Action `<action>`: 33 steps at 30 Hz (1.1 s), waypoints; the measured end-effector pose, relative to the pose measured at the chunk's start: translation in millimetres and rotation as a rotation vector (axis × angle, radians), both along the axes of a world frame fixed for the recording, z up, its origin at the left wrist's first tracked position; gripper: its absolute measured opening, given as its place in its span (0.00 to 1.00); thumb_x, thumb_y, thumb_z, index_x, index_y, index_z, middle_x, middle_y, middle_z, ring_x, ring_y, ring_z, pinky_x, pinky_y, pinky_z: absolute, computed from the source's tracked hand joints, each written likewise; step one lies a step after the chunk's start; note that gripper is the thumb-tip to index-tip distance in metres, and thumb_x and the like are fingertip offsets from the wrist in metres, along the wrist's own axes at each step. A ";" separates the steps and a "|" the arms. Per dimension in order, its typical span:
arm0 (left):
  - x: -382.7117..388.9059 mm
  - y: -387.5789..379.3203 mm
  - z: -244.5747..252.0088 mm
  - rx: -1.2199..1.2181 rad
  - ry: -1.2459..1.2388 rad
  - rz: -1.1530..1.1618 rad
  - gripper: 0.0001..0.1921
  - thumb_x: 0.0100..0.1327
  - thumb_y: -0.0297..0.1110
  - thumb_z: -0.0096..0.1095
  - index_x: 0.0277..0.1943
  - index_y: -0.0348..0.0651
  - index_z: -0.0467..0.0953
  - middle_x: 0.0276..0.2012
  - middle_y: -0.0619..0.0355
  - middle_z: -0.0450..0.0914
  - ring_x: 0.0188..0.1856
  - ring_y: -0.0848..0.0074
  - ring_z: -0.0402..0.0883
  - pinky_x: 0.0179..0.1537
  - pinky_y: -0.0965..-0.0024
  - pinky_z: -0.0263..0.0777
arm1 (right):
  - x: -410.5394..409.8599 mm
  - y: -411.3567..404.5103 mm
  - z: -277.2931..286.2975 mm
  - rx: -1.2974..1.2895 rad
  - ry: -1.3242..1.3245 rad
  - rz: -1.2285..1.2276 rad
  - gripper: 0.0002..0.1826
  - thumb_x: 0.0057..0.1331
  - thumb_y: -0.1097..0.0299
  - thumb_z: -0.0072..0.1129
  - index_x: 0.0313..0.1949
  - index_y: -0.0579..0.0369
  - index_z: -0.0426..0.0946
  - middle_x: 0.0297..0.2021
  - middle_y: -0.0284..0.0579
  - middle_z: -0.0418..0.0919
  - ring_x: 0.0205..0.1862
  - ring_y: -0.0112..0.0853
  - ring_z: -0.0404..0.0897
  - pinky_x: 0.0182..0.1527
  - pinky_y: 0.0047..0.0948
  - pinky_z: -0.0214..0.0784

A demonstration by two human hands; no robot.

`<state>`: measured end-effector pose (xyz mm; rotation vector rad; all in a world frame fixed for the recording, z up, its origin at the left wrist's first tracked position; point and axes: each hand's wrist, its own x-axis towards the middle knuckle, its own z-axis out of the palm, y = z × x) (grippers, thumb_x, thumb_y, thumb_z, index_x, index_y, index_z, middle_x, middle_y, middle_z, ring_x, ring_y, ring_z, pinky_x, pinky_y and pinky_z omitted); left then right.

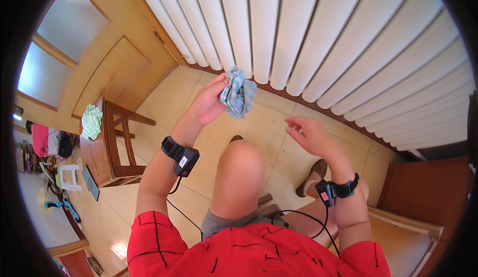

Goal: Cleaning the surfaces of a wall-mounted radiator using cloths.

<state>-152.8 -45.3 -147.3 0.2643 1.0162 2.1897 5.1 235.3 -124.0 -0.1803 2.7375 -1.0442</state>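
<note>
My left hand (211, 101) grips a crumpled blue-and-white checked cloth (239, 93) by its left side, raised above the tiled floor. The cloth is bunched, and a darker fold shows in its middle. Held apart from it, to the right, my right hand (308, 135) has its fingers bent and spread a little, with nothing in them. Off to the left, a green-and-white patterned cloth (92, 121) lies crumpled on the seat of a wooden stool (96, 153). Each wrist carries a black strapped device with a cable.
White vertical blinds (276, 34) hang in front. At the left stands a wooden door (119, 60) with frosted panes. A small white plastic stool (70, 177) and a dark flat panel (90, 181) are beyond the wooden stool. A reddish-brown wooden cabinet (422, 187) is at right.
</note>
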 end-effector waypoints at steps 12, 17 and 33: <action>66.3 99.5 95.8 -0.041 0.210 -0.052 0.15 0.75 0.34 0.39 0.58 0.38 0.66 0.58 0.53 0.73 0.56 0.71 0.75 0.58 0.67 0.69 | -25.0 -6.1 12.8 -1.321 -0.133 -0.119 0.18 0.70 0.61 0.50 0.53 0.60 0.70 0.41 0.41 0.78 0.40 0.26 0.78 0.38 0.26 0.75; 38.6 98.5 34.4 -0.152 0.316 0.043 0.13 0.72 0.34 0.48 0.54 0.38 0.72 0.53 0.55 0.76 0.52 0.75 0.76 0.54 0.71 0.68 | -35.0 -19.9 -1.5 -1.207 -0.092 -0.280 0.14 0.69 0.64 0.51 0.47 0.62 0.71 0.38 0.41 0.78 0.35 0.26 0.78 0.34 0.24 0.74; -19.7 42.4 4.6 -0.530 0.139 0.557 0.30 0.60 0.41 0.62 0.63 0.38 0.64 0.58 0.49 0.66 0.56 0.70 0.67 0.56 0.65 0.62 | -95.3 -36.6 56.1 -0.520 0.483 -0.161 0.19 0.56 0.80 0.59 0.49 0.57 0.71 0.42 0.38 0.78 0.40 0.25 0.77 0.40 0.27 0.71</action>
